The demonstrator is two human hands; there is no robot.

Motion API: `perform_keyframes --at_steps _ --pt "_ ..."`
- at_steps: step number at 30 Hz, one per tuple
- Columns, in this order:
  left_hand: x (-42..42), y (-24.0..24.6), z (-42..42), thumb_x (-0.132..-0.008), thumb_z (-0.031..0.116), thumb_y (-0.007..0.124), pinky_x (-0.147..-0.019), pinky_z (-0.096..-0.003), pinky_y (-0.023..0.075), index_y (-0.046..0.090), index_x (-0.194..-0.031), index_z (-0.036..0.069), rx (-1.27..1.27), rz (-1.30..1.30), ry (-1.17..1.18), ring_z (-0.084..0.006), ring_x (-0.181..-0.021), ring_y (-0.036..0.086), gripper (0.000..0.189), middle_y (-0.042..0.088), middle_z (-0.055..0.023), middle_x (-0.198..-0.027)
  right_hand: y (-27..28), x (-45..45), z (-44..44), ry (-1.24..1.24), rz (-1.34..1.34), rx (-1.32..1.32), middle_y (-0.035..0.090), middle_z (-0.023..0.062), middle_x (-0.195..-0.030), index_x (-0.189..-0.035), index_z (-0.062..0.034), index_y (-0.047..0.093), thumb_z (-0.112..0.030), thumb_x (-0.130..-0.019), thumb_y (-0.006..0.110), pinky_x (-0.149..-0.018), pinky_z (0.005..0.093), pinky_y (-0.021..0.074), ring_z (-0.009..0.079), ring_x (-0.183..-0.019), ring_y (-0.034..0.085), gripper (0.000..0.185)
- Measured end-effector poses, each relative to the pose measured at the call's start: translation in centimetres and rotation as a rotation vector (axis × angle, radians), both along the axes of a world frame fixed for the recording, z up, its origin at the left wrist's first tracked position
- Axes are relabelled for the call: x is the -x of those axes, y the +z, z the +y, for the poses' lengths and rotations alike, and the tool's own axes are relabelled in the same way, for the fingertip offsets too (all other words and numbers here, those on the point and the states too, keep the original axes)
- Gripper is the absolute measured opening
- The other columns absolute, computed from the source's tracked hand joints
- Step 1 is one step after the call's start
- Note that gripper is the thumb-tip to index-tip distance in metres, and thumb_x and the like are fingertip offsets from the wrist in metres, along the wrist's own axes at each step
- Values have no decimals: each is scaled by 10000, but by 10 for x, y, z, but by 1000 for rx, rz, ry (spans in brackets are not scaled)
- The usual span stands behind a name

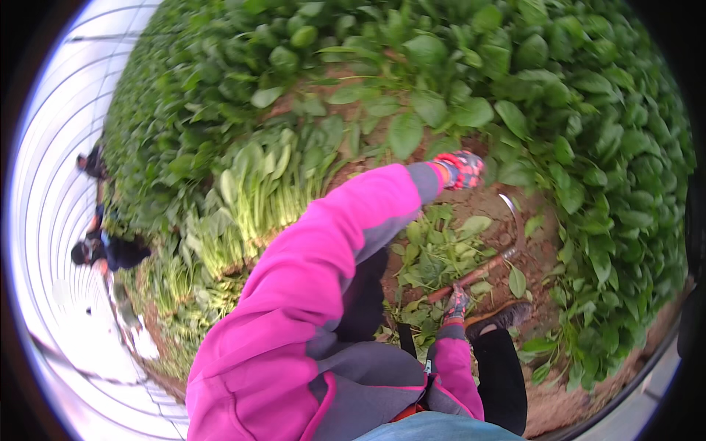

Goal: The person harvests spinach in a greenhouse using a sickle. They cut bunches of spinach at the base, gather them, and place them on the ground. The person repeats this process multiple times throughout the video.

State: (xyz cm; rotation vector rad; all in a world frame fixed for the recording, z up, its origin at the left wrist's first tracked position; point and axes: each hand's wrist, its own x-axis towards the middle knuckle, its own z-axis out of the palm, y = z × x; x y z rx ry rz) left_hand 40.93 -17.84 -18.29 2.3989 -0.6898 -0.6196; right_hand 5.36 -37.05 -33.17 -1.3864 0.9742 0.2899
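Note:
My right hand [456, 303], in a patterned glove, grips the wooden handle of a sickle [475, 271]. The curved blade points away from me over bare soil. My left hand [464, 170], gloved in red and dark grey, is stretched forward at the edge of standing leafy greens [513, 118] that look like spinach. Its fingers are blurred, so whether they hold a stem cannot be told. Between my hands lie loose cut leaves [441, 248] on the soil. Left of my outstretched arm rest bundles of cut spinach [270, 193], with their pale stem ends towards me.
Dense spinach rows [220, 82] surround the cut patch ahead and to the right. My shoe [499, 318] stands just beside the sickle handle. On the left, one person [113, 251] crouches near the plants and another [92, 162] is farther off, under a hooped plastic greenhouse wall [60, 138].

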Motion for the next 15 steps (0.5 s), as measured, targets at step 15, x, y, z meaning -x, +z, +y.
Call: perform_keyframes --at_steps 15 --pt "-191 -99 0 -884 316 457 -432 -286 449 640 -826 136 -94 -846 -218 -133 -550 580 263 616 8 -692 102 -84 73 -32 2 81 510 5 -646 -883 -33 494 -159 -815 667 -465 254 394 93 -516 459 225"
